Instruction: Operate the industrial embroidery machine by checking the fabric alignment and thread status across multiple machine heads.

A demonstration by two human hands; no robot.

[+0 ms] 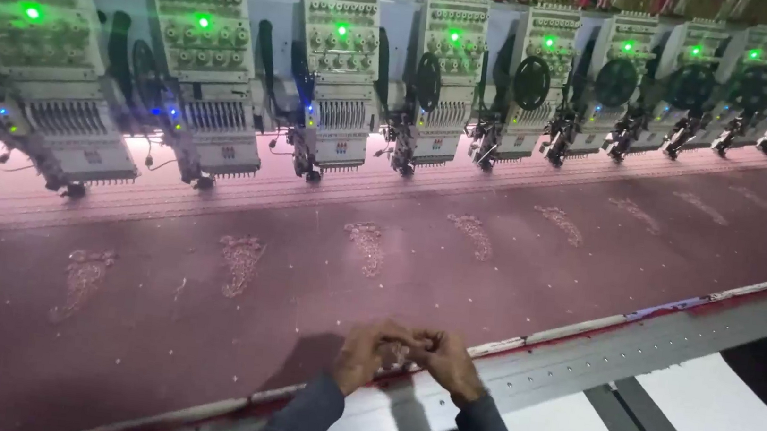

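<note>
My left hand (363, 354) and my right hand (451, 363) meet at the near edge of a long dark red fabric (298, 302) stretched on an embroidery machine. Their fingertips pinch together over something small and pale between them; what it is I cannot make out. Both wrists come out of grey-blue sleeves. The hands rest just above the grey metal frame rail (597, 352) that clamps the fabric's near edge.
A row of several white embroidery heads (340, 87) with green lights runs along the far side. Pale stitched motifs (241, 262) repeat across the fabric under each head. White panels (723, 422) lie below the rail at the lower right.
</note>
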